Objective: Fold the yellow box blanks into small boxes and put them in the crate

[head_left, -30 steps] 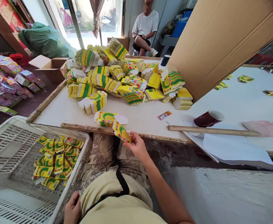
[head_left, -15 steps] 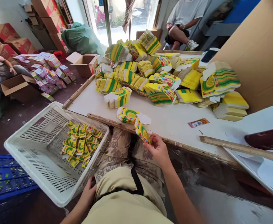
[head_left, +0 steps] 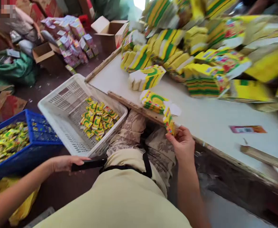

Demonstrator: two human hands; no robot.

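Observation:
My right hand [head_left: 182, 142] pinches a small yellow-and-green printed carton [head_left: 169, 122] at the table's front edge. Its upper end overlaps a short stack of flattened yellow cartons [head_left: 153, 100] lying on the table. Out at my left hip, my left hand [head_left: 66, 164] is closed around a flat black object [head_left: 89, 164], thumb on top; its exact kind is unclear. That hand is just below the near rim of a white plastic basket [head_left: 58, 126], where many small yellow packs [head_left: 97, 122] lie heaped.
Bundles of yellow cartons [head_left: 167, 44] cover the back of the white table [head_left: 210, 117]. A wooden stick [head_left: 264, 156] and a small packet [head_left: 248, 129] lie at right. On the floor stand a blue crate [head_left: 42, 129] of packs and an open cardboard box [head_left: 48, 57]. A person sits far left.
My left hand has moved outward from my hip and now grips a black object. The view has swung left and down, bringing more of the blue crate in. My right hand keeps the carton.

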